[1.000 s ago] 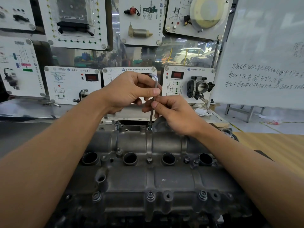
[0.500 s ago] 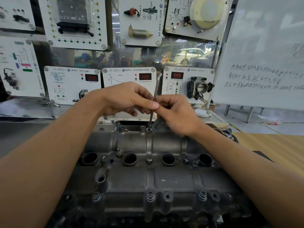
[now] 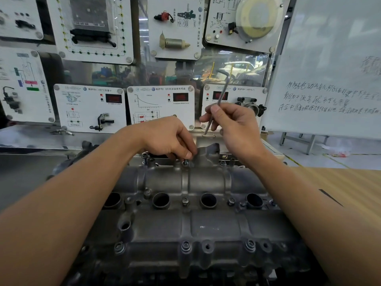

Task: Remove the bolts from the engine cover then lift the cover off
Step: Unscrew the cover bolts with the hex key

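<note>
The cover (image 3: 206,223) is grey metal and lies across the lower middle of the view, with its long side from left to right. It has 4 round holes in a row along its middle.

The left hand (image 3: 171,139) reaches to the far edge of the cover. Its thumb and fingers are curled down and pinch the top of a bolt (image 3: 186,162) there; a short piece of the bolt shows under the thumb, above its hole.

The right hand (image 3: 237,129) is in the air above the far edge, apart from the cover. Its thumb and fingers grasp the hex key (image 3: 219,101) at the lower half of the long arm. The key is tilted, with the bent end up and its lower tip free, touching nothing.

Another far bolt (image 3: 145,157) stands to the left of the left hand. 3 bolts sit along the near edge, the middle one (image 3: 186,246) straight below a small bolt (image 3: 185,201) between the holes.

Behind the cover hang white panels (image 3: 160,106). A whiteboard (image 3: 329,58) stands at the right, and a wooden table (image 3: 340,182) is under the right forearm.
</note>
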{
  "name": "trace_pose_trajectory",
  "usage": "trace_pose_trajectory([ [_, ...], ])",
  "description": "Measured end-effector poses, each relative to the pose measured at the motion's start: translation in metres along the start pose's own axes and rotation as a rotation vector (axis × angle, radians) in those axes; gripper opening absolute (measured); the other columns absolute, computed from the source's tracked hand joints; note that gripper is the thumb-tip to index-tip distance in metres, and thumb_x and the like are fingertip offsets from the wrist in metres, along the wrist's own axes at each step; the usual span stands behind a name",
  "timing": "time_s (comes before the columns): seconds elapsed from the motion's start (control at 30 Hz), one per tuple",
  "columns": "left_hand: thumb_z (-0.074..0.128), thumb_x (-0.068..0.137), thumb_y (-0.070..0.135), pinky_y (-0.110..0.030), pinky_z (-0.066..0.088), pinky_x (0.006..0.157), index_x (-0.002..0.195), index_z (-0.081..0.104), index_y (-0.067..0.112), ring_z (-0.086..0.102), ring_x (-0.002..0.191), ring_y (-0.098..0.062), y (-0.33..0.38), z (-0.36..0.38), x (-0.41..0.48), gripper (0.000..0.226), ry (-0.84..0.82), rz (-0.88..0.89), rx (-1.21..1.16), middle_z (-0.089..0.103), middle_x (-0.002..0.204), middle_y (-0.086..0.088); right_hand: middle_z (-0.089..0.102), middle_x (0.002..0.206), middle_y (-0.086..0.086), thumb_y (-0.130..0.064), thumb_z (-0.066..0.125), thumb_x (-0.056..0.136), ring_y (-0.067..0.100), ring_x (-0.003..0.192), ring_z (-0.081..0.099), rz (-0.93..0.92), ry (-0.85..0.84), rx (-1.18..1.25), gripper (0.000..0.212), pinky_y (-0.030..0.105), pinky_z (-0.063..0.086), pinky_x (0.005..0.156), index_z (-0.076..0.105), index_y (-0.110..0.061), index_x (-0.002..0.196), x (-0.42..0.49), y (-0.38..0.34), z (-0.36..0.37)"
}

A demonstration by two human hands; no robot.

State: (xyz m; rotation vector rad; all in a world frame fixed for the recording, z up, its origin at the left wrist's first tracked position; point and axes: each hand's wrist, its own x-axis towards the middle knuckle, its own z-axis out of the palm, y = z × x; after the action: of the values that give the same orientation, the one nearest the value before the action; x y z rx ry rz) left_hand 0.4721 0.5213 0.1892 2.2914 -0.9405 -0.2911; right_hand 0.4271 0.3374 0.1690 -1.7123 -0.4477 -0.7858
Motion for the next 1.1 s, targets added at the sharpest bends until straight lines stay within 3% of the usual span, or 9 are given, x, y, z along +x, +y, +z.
trace_pose_trajectory([
  [0.17, 0.076, 0.081, 0.002, -0.017, 0.055, 0.061, 0.098, 0.076, 0.007, 0.073, 0.067, -0.011, -0.001, -0.007, -0.001, 0.017, 0.071, 0.024, -0.122, 0.078, 0.081, -0.005, 0.075, 0.076, -0.005, -0.018, 0.055, 0.100, 0.004, 0.059, 0.054, 0.076, 0.071, -0.042, 0.023, 0.013, 0.045, 0.055, 0.071, -0.022, 0.084, -0.003, -0.002, -0.018],
  [0.3, 0.077, 0.082, 0.005, -0.020, 0.057, 0.065, 0.100, 0.076, 0.011, 0.074, 0.075, -0.012, -0.002, -0.004, 0.000, 0.019, 0.025, -0.006, -0.037, 0.078, 0.085, -0.004, 0.074, 0.081, 0.009, -0.023, 0.056, 0.100, 0.014, 0.062, 0.050, 0.058, -0.062, -0.176, 0.027, 0.023, 0.045, 0.059, 0.074, -0.021, 0.081, -0.010, -0.002, -0.026],
  [0.37, 0.077, 0.083, 0.010, -0.022, 0.058, 0.066, 0.101, 0.076, 0.013, 0.073, 0.075, -0.011, -0.002, -0.003, 0.000, 0.018, 0.050, 0.004, 0.004, 0.078, 0.086, -0.003, 0.072, 0.083, 0.012, -0.027, 0.056, 0.099, 0.012, 0.062, 0.050, 0.055, -0.124, -0.204, 0.026, 0.018, 0.041, 0.055, 0.076, -0.020, 0.084, -0.012, -0.003, -0.030],
  [0.43, 0.076, 0.085, 0.015, -0.022, 0.059, 0.065, 0.101, 0.076, 0.016, 0.072, 0.074, -0.010, 0.001, -0.006, -0.001, 0.016, 0.128, 0.040, 0.056, 0.077, 0.084, 0.001, 0.073, 0.082, 0.005, -0.026, 0.057, 0.099, 0.003, 0.065, 0.055, 0.062, -0.133, -0.199, 0.025, 0.014, 0.043, 0.059, 0.076, -0.024, 0.083, -0.013, -0.004, -0.037],
  [0.53, 0.072, 0.089, 0.018, -0.021, 0.058, 0.062, 0.096, 0.075, 0.021, 0.070, 0.069, -0.006, 0.009, -0.010, -0.003, 0.008, 0.322, 0.148, -0.022, 0.076, 0.081, 0.006, 0.067, 0.078, 0.013, -0.027, 0.058, 0.098, 0.015, 0.063, 0.052, 0.117, -0.109, -0.153, 0.026, 0.026, 0.043, 0.061, 0.077, -0.031, 0.081, -0.016, 0.002, -0.048],
  [0.6, 0.071, 0.090, 0.021, -0.024, 0.057, 0.066, 0.096, 0.075, 0.022, 0.071, 0.076, -0.008, 0.020, -0.010, -0.003, 0.008, 0.404, 0.230, -0.164, 0.077, 0.087, 0.004, 0.061, 0.068, 0.004, -0.027, 0.058, 0.098, 0.015, 0.061, 0.049, 0.142, -0.105, -0.137, 0.025, 0.025, 0.043, 0.060, 0.077, -0.031, 0.082, -0.019, 0.006, -0.051],
  [0.77, 0.069, 0.077, 0.047, -0.032, 0.059, 0.082, 0.109, 0.072, 0.026, 0.071, 0.096, -0.009, 0.049, -0.003, 0.013, 0.039, 0.294, 0.258, -0.173, 0.076, 0.102, 0.007, 0.046, 0.055, -0.005, -0.017, 0.057, 0.099, 0.010, 0.052, 0.039, 0.169, -0.249, -0.114, 0.021, 0.019, 0.034, 0.051, 0.074, -0.013, 0.086, -0.020, 0.014, -0.048],
  [0.93, 0.066, 0.092, 0.010, -0.038, 0.056, 0.093, 0.106, 0.075, 0.009, 0.070, 0.097, -0.015, 0.051, 0.018, 0.034, 0.016, 0.218, 0.305, -0.232, 0.077, 0.102, -0.003, 0.048, 0.059, 0.005, -0.014, 0.058, 0.098, 0.009, 0.053, 0.039, 0.074, -0.299, -0.218, 0.027, 0.021, 0.034, 0.053, 0.068, 0.004, 0.080, -0.022, 0.016, -0.052],
  [1.1, 0.063, 0.092, 0.004, -0.032, 0.059, 0.086, 0.108, 0.074, 0.007, 0.071, 0.096, -0.018, 0.035, 0.027, 0.042, 0.019, 0.233, 0.341, -0.321, 0.077, 0.101, -0.006, 0.046, 0.058, 0.001, -0.012, 0.056, 0.099, 0.005, 0.050, 0.036, 0.043, -0.337, -0.299, 0.033, 0.018, 0.033, 0.052, 0.059, 0.002, 0.070, -0.024, 0.016, -0.052],
])
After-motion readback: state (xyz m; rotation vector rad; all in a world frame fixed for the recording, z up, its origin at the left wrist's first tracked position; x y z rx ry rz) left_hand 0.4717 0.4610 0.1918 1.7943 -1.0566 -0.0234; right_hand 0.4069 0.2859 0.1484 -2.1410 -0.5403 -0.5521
